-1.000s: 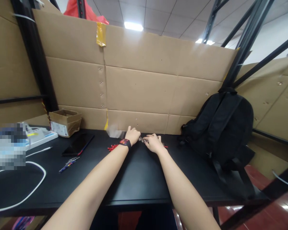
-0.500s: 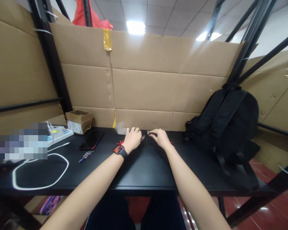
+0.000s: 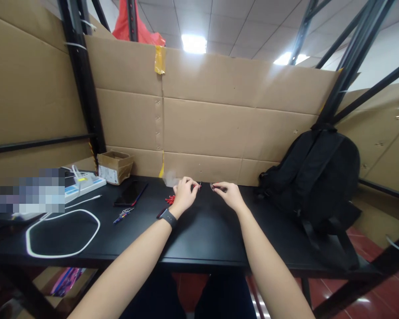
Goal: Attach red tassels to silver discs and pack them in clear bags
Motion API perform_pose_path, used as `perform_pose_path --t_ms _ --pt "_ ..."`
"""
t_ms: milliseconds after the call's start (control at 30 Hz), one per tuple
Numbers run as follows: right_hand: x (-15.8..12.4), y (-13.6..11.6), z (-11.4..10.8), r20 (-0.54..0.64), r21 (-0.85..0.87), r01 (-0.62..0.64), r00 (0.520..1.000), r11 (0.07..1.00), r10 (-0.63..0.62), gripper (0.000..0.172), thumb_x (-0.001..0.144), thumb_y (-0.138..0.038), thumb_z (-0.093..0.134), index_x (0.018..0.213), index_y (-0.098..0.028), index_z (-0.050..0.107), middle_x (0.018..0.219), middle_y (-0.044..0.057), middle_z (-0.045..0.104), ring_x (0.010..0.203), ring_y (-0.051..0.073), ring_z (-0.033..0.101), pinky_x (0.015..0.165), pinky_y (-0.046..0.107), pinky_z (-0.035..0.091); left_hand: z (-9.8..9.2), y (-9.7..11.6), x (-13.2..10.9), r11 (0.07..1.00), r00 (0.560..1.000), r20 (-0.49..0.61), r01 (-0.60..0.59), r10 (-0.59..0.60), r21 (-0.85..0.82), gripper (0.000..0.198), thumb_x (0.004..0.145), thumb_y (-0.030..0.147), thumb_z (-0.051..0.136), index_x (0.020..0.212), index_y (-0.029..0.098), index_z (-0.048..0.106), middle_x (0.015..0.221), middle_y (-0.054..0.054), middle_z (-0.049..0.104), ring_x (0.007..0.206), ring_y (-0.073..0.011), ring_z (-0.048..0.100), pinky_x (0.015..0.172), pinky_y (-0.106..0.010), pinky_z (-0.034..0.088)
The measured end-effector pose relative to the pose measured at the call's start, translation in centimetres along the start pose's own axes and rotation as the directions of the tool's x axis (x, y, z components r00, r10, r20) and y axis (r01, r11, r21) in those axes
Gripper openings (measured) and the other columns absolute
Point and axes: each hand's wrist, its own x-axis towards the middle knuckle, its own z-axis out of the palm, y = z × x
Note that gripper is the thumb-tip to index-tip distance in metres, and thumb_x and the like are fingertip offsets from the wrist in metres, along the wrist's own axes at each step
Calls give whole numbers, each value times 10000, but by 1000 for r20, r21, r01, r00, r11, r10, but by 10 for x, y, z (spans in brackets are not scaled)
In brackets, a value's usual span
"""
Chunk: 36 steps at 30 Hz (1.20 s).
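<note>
Small pieces (image 3: 213, 187), two of them, are at the far part of the black bench (image 3: 202, 243). At its right side rests a backpack (image 3: 324, 173). Left hand (image 3: 185, 194) and right hand (image 3: 230, 195) are apart; the fingertips of each are pinched on one piece. Red bits (image 3: 170, 200) lie beside the left wrist.

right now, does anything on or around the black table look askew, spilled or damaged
Mildly: the thin yellow tape strip low on the brown cardboard wall tapers upward to a sliver, as if torn or folded. No liquid spill shows.
</note>
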Motion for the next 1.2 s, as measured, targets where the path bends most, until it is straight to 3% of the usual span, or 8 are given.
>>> perform_pose_path --t_ms 67,200,400,567,767,933,1067,1200 --pt "0 -6 6 -33 113 -13 999 993 17 208 827 -310 699 1010 -244 773 982 52 775 803 200 719 765 320 561 7 -6 1 990 996 22 92 -91 -110 191 937 362 545 932 248 698 1116 -63 624 1115 -245 561 925 -414 403" --pt "-1 -19 26 -49 245 -11 998 970 24 224 833 -293 682 1032 -228 761 1019 69 764 855 211 732 785 327 579 16 -11 2 966 992 23 128 -127 -226 171 912 361 586 909 247 713 1088 -49 644 1109 -225 582 938 -376 427" --pt "-4 -22 47 25 413 16 999 911 -30 416 784 -270 694 1197 -221 690 1257 97 646 899 187 726 762 285 605 16 -4 0 964 989 -15 142 -150 -225 181 912 359 587 918 232 716 1075 -53 656 1086 -216 592 958 -375 430" --pt "-2 -24 47 -73 265 25 997 964 -6 296 832 -329 663 1088 -204 744 1139 106 700 774 167 705 722 290 589 14 2 -2 978 993 15 116 -115 -172 206 922 380 572 938 239 721 1089 -53 655 1077 -208 589 950 -377 434" --pt "2 -14 40 -163 126 2 986 992 18 237 869 -314 608 1012 -216 769 990 84 765 787 202 707 752 316 562 7 -12 3 988 975 208 -100 73 120 404 994 482 366 1049 266 703 1153 -77 648 1143 -257 533 976 -460 386" --pt "4 -4 33 -179 108 -90 978 990 109 257 856 -313 612 1034 -206 763 967 85 772 774 213 721 795 346 555 4 -51 15 911 946 307 -37 -100 411 421 929 489 458 1203 239 659 1313 -167 588 1255 -370 438 994 -562 339" --pt "5 -2 29 -180 100 -131 972 986 148 267 842 -310 621 1032 -183 759 924 89 775 738 212 715 780 351 551 8 -70 20 896 903 388 -7 -185 443 475 931 531 387 1243 289 651 1318 -158 600 1270 -410 417 983 -612 315" --pt "4 -2 28 -186 115 -124 972 986 144 252 828 -307 632 1010 -191 762 940 82 774 731 204 709 766 339 551 8 -71 21 899 896 407 -20 -178 438 452 907 514 424 1165 249 683 1290 -166 623 1258 -422 418 971 -623 317"
